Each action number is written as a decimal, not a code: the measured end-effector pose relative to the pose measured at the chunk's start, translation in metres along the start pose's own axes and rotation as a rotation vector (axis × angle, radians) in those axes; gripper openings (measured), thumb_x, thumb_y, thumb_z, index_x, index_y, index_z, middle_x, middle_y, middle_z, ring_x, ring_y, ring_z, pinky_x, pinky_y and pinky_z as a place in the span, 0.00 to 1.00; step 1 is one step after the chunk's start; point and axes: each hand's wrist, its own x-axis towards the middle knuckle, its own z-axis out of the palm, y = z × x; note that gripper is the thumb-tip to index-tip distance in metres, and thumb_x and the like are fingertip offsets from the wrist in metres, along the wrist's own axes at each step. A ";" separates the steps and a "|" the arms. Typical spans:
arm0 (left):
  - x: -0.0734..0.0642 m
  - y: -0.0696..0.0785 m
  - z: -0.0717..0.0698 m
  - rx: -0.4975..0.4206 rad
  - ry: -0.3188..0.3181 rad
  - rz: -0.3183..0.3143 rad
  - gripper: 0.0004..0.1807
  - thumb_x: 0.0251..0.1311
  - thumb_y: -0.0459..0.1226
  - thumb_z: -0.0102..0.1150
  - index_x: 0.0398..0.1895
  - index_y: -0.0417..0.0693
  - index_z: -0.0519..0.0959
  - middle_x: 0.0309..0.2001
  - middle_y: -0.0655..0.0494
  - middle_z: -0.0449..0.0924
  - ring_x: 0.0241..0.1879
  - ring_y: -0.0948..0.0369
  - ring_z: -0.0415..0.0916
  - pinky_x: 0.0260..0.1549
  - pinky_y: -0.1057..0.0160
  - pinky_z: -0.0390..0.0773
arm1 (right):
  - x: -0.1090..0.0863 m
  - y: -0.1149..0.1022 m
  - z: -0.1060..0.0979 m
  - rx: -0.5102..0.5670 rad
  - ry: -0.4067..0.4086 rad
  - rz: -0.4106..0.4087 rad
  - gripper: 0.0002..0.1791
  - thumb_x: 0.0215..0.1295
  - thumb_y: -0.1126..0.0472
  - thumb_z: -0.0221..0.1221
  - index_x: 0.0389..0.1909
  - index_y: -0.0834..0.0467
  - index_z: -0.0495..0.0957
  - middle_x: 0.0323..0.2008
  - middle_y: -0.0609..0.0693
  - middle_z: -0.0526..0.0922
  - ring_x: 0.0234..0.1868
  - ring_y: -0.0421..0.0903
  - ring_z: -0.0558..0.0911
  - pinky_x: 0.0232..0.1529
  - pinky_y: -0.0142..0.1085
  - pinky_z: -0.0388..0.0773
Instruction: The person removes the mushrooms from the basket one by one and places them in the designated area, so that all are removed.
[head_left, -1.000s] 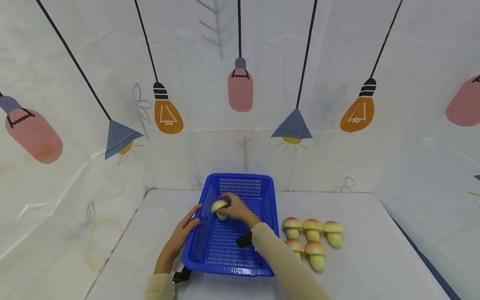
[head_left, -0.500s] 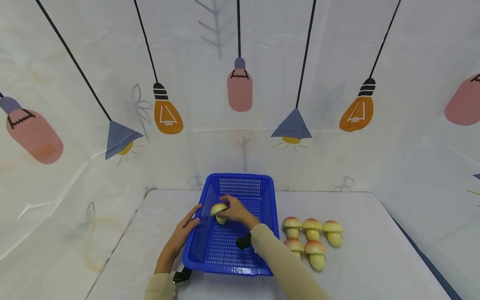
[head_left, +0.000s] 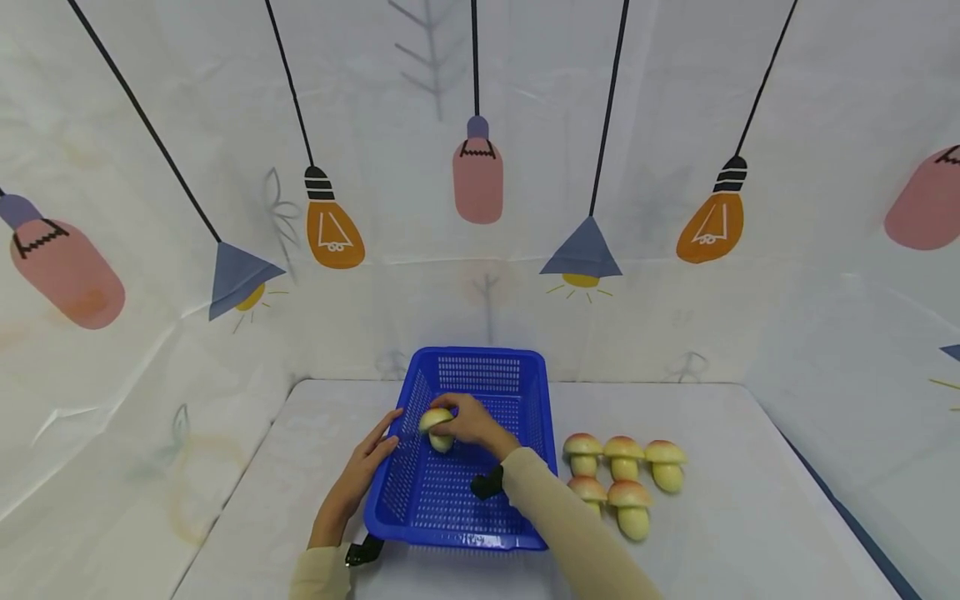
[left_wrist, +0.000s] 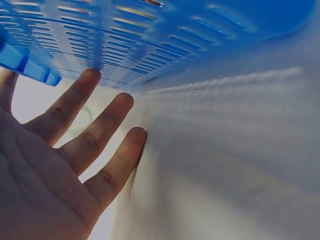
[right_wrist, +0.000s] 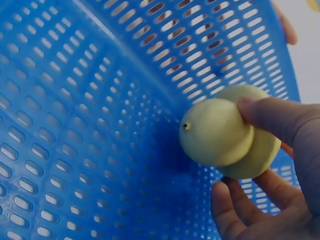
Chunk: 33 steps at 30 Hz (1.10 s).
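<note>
My right hand (head_left: 470,419) reaches into a blue plastic basket (head_left: 442,533) and grips a toy mushroom (head_left: 437,419) by the basket's left wall. In the right wrist view the thumb lies on the pale stem of the mushroom (right_wrist: 215,132), with fingers around its cap. The stem's rounded end, with a small dark hole, faces that camera. At the basket's left side my left hand (head_left: 358,471) rests with its fingers against the rim. The left wrist view shows this hand (left_wrist: 65,145) with fingers extended and spread beside the slotted basket wall (left_wrist: 125,35).
Several more mushrooms with reddish caps lie in two rows on the white table right of the basket, among them a front one (head_left: 632,510) and a far right one (head_left: 666,465). A white backdrop (head_left: 405,300) with printed lamps stands behind the table (head_left: 712,517).
My right hand has moved slightly toward me and to the left inside the basket with the mushroom. The left hand stays at the rim.
</note>
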 end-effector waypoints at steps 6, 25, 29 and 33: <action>-0.001 0.002 0.000 0.017 0.024 -0.017 0.29 0.79 0.49 0.47 0.80 0.67 0.60 0.74 0.36 0.66 0.63 0.43 0.75 0.57 0.48 0.78 | -0.005 -0.005 -0.011 0.067 0.057 0.056 0.21 0.63 0.60 0.70 0.57 0.59 0.82 0.53 0.57 0.84 0.54 0.56 0.81 0.53 0.49 0.81; 0.001 -0.002 0.000 0.058 0.053 -0.020 0.29 0.78 0.51 0.47 0.80 0.70 0.61 0.79 0.46 0.59 0.70 0.39 0.68 0.64 0.37 0.71 | -0.075 -0.015 -0.087 0.197 0.225 -0.103 0.26 0.68 0.61 0.66 0.65 0.61 0.76 0.61 0.59 0.81 0.56 0.58 0.82 0.52 0.44 0.82; 0.001 -0.001 0.002 0.055 0.035 -0.015 0.30 0.78 0.51 0.47 0.80 0.68 0.60 0.81 0.47 0.54 0.72 0.39 0.65 0.66 0.36 0.68 | -0.097 -0.013 -0.097 0.221 0.267 -0.092 0.27 0.67 0.63 0.67 0.66 0.59 0.75 0.62 0.59 0.80 0.56 0.58 0.82 0.48 0.37 0.83; 0.001 -0.001 0.002 0.046 0.028 -0.014 0.30 0.78 0.51 0.46 0.80 0.68 0.60 0.83 0.50 0.51 0.75 0.39 0.61 0.69 0.34 0.63 | -0.115 -0.005 -0.102 0.214 0.309 -0.097 0.27 0.66 0.63 0.68 0.65 0.58 0.76 0.61 0.59 0.80 0.55 0.58 0.83 0.44 0.33 0.82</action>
